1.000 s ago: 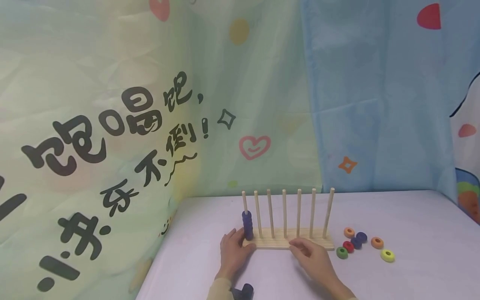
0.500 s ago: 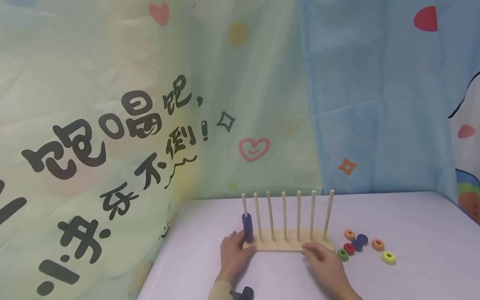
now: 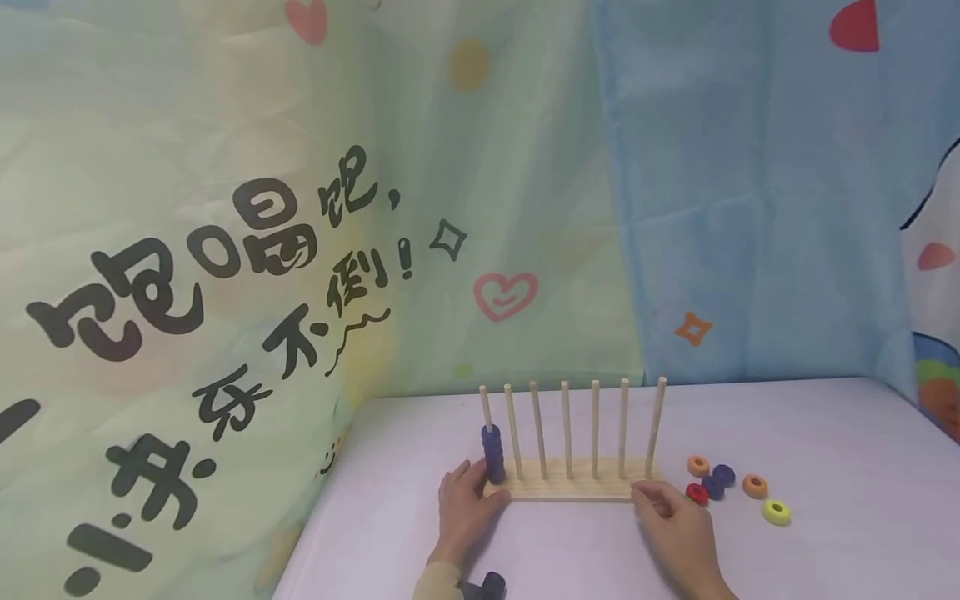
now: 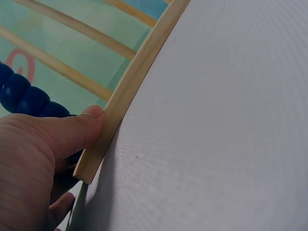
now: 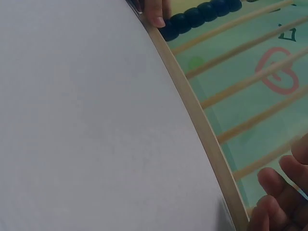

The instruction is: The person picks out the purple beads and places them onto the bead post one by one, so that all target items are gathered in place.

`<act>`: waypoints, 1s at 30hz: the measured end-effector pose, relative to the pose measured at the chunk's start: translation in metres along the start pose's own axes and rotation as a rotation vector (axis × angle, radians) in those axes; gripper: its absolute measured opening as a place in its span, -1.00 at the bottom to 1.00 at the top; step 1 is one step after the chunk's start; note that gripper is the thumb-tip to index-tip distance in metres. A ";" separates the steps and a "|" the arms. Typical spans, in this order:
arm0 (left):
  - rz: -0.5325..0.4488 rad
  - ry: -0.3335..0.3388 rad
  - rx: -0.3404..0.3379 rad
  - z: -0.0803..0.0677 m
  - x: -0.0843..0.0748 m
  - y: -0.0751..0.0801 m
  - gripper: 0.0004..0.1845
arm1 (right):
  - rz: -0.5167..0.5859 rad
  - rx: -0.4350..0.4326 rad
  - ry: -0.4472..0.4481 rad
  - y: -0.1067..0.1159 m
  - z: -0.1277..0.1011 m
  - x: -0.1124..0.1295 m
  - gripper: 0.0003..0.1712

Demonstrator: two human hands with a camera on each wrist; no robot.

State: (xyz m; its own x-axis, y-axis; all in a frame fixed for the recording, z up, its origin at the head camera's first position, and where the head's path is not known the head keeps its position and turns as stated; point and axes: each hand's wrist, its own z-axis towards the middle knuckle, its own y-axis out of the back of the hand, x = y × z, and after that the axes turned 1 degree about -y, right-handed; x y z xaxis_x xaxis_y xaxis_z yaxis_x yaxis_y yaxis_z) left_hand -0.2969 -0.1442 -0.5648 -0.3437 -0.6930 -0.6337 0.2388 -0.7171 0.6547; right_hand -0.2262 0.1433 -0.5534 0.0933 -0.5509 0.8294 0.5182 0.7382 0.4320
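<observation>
A wooden base [image 3: 570,489] with several upright pegs stands on the white table [image 3: 825,433]. Dark blue rings [image 3: 492,454] are stacked on its leftmost peg. My left hand [image 3: 465,504] holds the base's left end: the thumb [image 4: 72,132] presses the front edge of the base [image 4: 130,91] beside the blue rings [image 4: 24,96], with the fingers round the end. My right hand [image 3: 671,512] lies at the right front corner, its loosely curled fingers [image 5: 279,192] over the base [image 5: 202,130]. Whether they touch it is unclear.
Loose rings lie right of the base: orange [image 3: 699,465], blue [image 3: 723,475], red [image 3: 697,493], a second orange [image 3: 754,485] and yellow [image 3: 776,511]. Printed curtains [image 3: 300,250] hang close behind and to the left. A dark wrist device [image 3: 487,585] shows at the bottom edge.
My right hand has slid right along the base's front edge to its right end and now covers the green ring. The left hand and base have stayed put.
</observation>
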 end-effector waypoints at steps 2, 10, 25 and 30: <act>0.002 0.000 0.002 0.000 -0.001 0.000 -0.51 | 0.012 -0.034 0.004 0.002 0.000 -0.001 -0.91; 0.017 0.011 0.006 0.000 -0.001 0.001 -0.49 | 0.004 -0.161 0.025 0.009 0.007 -0.005 -0.91; 0.009 0.039 0.045 0.000 -0.001 0.000 -0.48 | -0.152 -0.278 -0.165 0.042 0.028 -0.045 -0.82; 0.004 0.030 0.039 0.001 -0.003 0.001 -0.49 | -0.164 -0.271 -0.175 0.050 0.033 -0.052 -0.78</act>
State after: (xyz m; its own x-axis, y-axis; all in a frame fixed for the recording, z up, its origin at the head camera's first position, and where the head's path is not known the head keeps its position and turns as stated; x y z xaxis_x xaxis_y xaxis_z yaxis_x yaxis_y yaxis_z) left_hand -0.2961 -0.1432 -0.5619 -0.3157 -0.6982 -0.6425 0.2046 -0.7113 0.6724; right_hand -0.2337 0.2221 -0.5636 -0.1449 -0.5607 0.8152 0.7228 0.5027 0.4742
